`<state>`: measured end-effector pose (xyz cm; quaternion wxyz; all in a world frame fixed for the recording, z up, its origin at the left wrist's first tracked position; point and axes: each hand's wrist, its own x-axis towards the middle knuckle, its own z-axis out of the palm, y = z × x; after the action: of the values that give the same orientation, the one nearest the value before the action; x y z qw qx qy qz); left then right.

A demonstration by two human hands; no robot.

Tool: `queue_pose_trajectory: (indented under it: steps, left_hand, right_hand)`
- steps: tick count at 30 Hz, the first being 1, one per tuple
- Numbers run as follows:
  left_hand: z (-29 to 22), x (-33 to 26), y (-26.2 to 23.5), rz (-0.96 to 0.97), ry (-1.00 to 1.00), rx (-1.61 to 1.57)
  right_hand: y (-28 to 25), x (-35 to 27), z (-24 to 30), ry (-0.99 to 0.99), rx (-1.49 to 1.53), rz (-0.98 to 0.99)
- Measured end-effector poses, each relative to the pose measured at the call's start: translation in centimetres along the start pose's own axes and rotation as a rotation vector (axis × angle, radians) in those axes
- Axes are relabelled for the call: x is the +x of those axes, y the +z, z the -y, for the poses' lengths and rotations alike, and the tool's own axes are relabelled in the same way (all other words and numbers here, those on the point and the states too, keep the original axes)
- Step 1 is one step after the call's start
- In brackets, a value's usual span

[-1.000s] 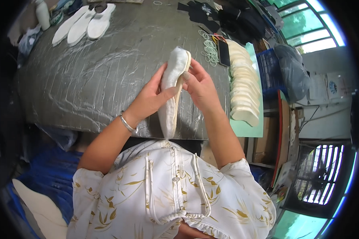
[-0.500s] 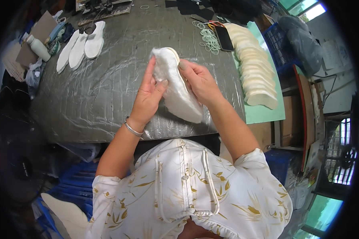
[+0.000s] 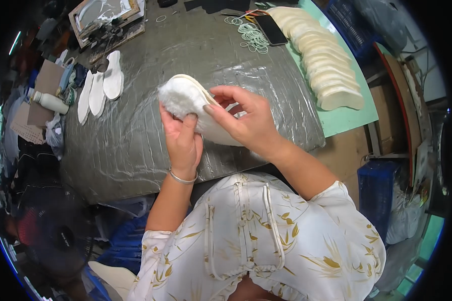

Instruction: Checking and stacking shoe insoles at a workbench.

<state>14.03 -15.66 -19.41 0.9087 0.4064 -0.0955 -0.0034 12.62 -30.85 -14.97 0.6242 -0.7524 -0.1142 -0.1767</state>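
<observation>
A fluffy white insole (image 3: 178,98) with a cream edge is held tilted above the table, its fleecy face toward me. Two layers seem to show along its rim. My left hand (image 3: 182,143) grips its left side, thumb on the fleece and fingers behind. On the right edge, my right hand (image 3: 253,120) pinches the rim between thumb and fingers. The insole's lower end is partly covered by my right hand.
The table (image 3: 135,150) has a shiny plastic cover. White insoles (image 3: 114,80) lie at left. Overlapping cream insoles (image 3: 331,70) rest on a green sheet (image 3: 344,120) at right, near a phone (image 3: 272,30) and rubber bands (image 3: 253,37). A bottle (image 3: 47,101) lies far left.
The insole and both hands have shifted left in view, and the insole leans further left. My right fingers have spread over its edge. The whole view has also turned slightly.
</observation>
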Motion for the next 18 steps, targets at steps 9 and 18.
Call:
queue_pose_trajectory:
  steps: [9, 18]
  left_hand:
    - [-0.2, -0.3, 0.3, 0.045, -0.006, -0.017]
    - [0.1, 0.8, -1.6, -0.072, -0.025, -0.128]
  right_hand:
    - [1.1, 0.3, -0.6, -0.158, -0.138, -0.139]
    - [-0.4, -2.1, -1.6, -0.136, -0.178, -0.021]
